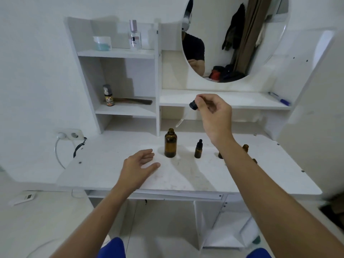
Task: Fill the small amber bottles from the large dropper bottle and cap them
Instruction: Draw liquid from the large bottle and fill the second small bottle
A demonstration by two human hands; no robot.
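Note:
The large amber bottle [170, 144] stands uncapped on the white desk [111, 174]. My right hand [212, 112] is raised above and to the right of it, pinching the black dropper cap [193, 105]; its glass pipette [181, 121] slants down toward the bottle's mouth. A small amber bottle with a black dropper cap [198, 149] stands to the right. More small amber bottles [245, 148] are partly hidden behind my right forearm. My left hand [139, 164] rests on the desk left of the large bottle, fingers apart, holding nothing.
White shelves [119, 53] rise behind the desk, holding a jar [102, 42], a perfume bottle [135, 36], a small bottle [108, 95] and a comb [134, 101]. A round mirror [242, 34] hangs at the back right. A blue pen [279, 98] lies on the right ledge. A wall socket [69, 135] is at left.

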